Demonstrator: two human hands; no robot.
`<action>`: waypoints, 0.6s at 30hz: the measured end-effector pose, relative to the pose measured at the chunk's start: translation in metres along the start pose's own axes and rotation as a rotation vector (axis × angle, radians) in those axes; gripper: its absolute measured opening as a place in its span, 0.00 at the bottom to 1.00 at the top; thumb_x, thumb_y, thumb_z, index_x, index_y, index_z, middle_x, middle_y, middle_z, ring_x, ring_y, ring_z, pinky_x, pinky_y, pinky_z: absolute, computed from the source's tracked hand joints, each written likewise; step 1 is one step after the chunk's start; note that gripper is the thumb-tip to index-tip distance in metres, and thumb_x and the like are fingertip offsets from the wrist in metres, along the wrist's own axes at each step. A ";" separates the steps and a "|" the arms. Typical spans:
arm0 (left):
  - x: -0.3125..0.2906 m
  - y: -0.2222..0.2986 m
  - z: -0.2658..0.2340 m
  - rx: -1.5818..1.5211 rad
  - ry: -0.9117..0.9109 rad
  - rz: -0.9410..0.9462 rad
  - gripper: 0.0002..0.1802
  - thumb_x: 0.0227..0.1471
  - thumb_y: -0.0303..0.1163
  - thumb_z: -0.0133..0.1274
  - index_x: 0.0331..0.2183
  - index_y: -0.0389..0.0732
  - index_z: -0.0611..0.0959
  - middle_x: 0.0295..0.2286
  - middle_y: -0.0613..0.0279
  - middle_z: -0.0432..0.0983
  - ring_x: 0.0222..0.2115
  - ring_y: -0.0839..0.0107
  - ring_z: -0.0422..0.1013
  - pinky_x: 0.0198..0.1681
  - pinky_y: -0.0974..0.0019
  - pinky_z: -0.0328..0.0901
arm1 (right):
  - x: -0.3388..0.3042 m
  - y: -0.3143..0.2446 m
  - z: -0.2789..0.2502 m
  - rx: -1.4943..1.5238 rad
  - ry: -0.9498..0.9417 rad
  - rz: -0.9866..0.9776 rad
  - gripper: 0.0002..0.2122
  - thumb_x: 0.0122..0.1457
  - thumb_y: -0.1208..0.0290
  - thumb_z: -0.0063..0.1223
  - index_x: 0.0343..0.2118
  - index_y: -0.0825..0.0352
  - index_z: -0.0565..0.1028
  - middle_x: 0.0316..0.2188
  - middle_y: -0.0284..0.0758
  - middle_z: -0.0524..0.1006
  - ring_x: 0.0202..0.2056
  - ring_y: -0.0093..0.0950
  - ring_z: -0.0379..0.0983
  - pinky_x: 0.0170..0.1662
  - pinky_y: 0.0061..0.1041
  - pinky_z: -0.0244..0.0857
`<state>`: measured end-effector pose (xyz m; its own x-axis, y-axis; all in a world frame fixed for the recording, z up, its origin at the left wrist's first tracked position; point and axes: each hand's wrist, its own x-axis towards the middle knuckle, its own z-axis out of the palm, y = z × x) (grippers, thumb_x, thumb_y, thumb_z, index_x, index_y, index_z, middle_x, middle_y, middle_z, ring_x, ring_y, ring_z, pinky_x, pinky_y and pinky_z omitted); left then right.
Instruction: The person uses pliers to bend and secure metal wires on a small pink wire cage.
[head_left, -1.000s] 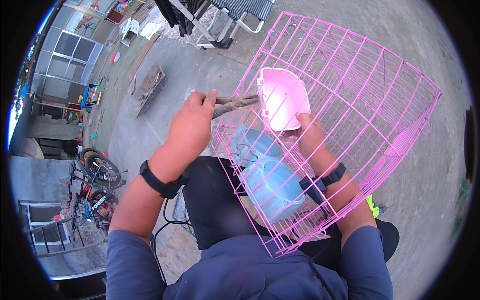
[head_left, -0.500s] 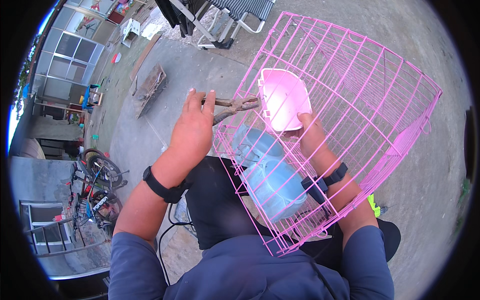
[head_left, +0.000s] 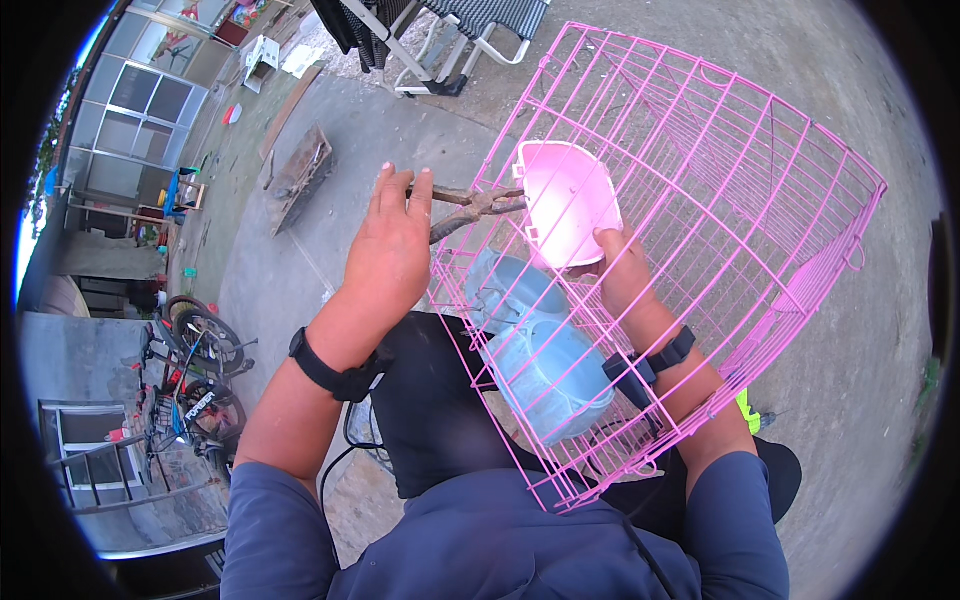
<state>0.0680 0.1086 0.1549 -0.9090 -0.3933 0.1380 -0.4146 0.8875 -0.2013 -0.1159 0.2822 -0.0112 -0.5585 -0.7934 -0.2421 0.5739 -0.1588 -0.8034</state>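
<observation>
A pink wire cage point(head_left: 800, 285) lies tilted across my lap. My left hand point(head_left: 388, 250) is closed round rusty pliers point(head_left: 483, 203), whose handles spread apart. Their jaws reach through the bars to the left rim of a pink plastic dish point(head_left: 572, 205) with white edging and small clips; whether they grip anything is unclear. Inside the cage, my right hand point(head_left: 626, 268) holds the dish by its lower right edge, thumb on the inner face. Below it in the cage sits a light-blue double bowl point(head_left: 548, 375).
Beyond the cage stands a folding chair point(head_left: 440, 60) with a metal frame. A dirty metal tray-like object point(head_left: 303, 180) lies on the concrete at left. Bicycles point(head_left: 205, 380) stand by the left wall. A black cable point(head_left: 335, 460) hangs beside my left leg.
My left hand has tilted slightly and the pliers' jaws have shifted a little right, against the dish's rim. The dish has turned slightly. The cage is nearly still.
</observation>
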 end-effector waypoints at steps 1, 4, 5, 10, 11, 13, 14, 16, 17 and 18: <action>0.000 0.000 0.000 0.001 0.004 0.005 0.39 0.45 0.09 0.48 0.62 0.31 0.67 0.56 0.36 0.64 0.62 0.37 0.59 0.60 0.48 0.64 | 0.000 0.000 0.000 0.002 0.000 -0.003 0.25 0.64 0.68 0.42 0.64 0.70 0.63 0.47 0.44 0.76 0.39 0.33 0.80 0.37 0.34 0.80; 0.000 0.000 -0.001 0.006 0.001 0.000 0.37 0.45 0.11 0.49 0.61 0.31 0.69 0.53 0.39 0.67 0.57 0.40 0.64 0.57 0.49 0.65 | 0.000 0.001 -0.001 -0.013 -0.009 -0.019 0.24 0.65 0.68 0.42 0.63 0.70 0.64 0.45 0.43 0.77 0.36 0.33 0.81 0.35 0.32 0.80; 0.001 0.001 -0.002 0.007 -0.002 -0.006 0.37 0.45 0.11 0.49 0.60 0.31 0.70 0.52 0.40 0.68 0.55 0.42 0.66 0.56 0.50 0.66 | 0.000 0.001 -0.001 -0.014 -0.005 -0.021 0.24 0.65 0.68 0.42 0.63 0.70 0.64 0.45 0.43 0.77 0.36 0.32 0.81 0.34 0.32 0.80; 0.003 -0.003 -0.003 0.128 0.026 0.013 0.33 0.46 0.16 0.53 0.57 0.34 0.74 0.46 0.48 0.72 0.45 0.50 0.70 0.46 0.53 0.67 | 0.001 0.003 -0.002 -0.012 -0.016 -0.026 0.23 0.65 0.68 0.42 0.62 0.70 0.64 0.43 0.43 0.78 0.35 0.32 0.81 0.32 0.31 0.80; 0.004 -0.003 -0.003 0.149 0.041 0.027 0.32 0.46 0.18 0.53 0.57 0.35 0.74 0.45 0.50 0.72 0.43 0.51 0.70 0.44 0.53 0.67 | 0.001 0.004 -0.002 -0.012 -0.014 -0.030 0.23 0.65 0.68 0.42 0.62 0.71 0.64 0.43 0.43 0.78 0.35 0.32 0.81 0.32 0.31 0.80; 0.004 -0.005 -0.004 0.164 0.061 0.052 0.30 0.47 0.19 0.54 0.55 0.36 0.76 0.44 0.51 0.73 0.42 0.52 0.70 0.42 0.54 0.67 | 0.001 0.004 -0.001 -0.008 -0.015 -0.038 0.23 0.65 0.68 0.42 0.62 0.71 0.65 0.42 0.43 0.78 0.34 0.32 0.81 0.33 0.31 0.80; 0.005 -0.005 -0.005 0.171 0.072 0.065 0.29 0.47 0.20 0.54 0.54 0.36 0.76 0.43 0.51 0.73 0.42 0.53 0.70 0.41 0.54 0.66 | 0.000 0.004 0.000 -0.001 -0.007 -0.036 0.23 0.65 0.68 0.42 0.62 0.71 0.65 0.42 0.43 0.78 0.34 0.32 0.81 0.33 0.31 0.80; 0.006 -0.006 -0.007 0.185 0.067 0.075 0.27 0.46 0.21 0.55 0.51 0.36 0.77 0.40 0.52 0.73 0.40 0.53 0.71 0.40 0.54 0.66 | 0.000 0.004 0.002 0.011 0.011 -0.031 0.23 0.65 0.68 0.42 0.61 0.72 0.65 0.42 0.43 0.78 0.35 0.32 0.81 0.33 0.32 0.80; 0.007 -0.006 -0.008 0.192 0.065 0.079 0.25 0.46 0.21 0.55 0.50 0.37 0.78 0.39 0.53 0.73 0.40 0.54 0.71 0.40 0.54 0.66 | 0.000 0.005 0.000 0.006 0.000 -0.025 0.23 0.65 0.68 0.42 0.61 0.72 0.65 0.43 0.43 0.78 0.35 0.32 0.81 0.33 0.32 0.80; 0.008 -0.007 -0.008 0.200 0.059 0.082 0.24 0.46 0.21 0.55 0.49 0.37 0.78 0.37 0.53 0.72 0.39 0.54 0.71 0.39 0.54 0.66 | 0.001 0.005 -0.001 0.002 -0.012 -0.020 0.23 0.65 0.68 0.42 0.61 0.72 0.65 0.43 0.43 0.78 0.35 0.32 0.81 0.33 0.32 0.80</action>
<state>0.0637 0.1014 0.1654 -0.9383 -0.3019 0.1687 -0.3452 0.8482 -0.4018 -0.1141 0.2814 -0.0166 -0.5627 -0.7970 -0.2194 0.5637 -0.1758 -0.8071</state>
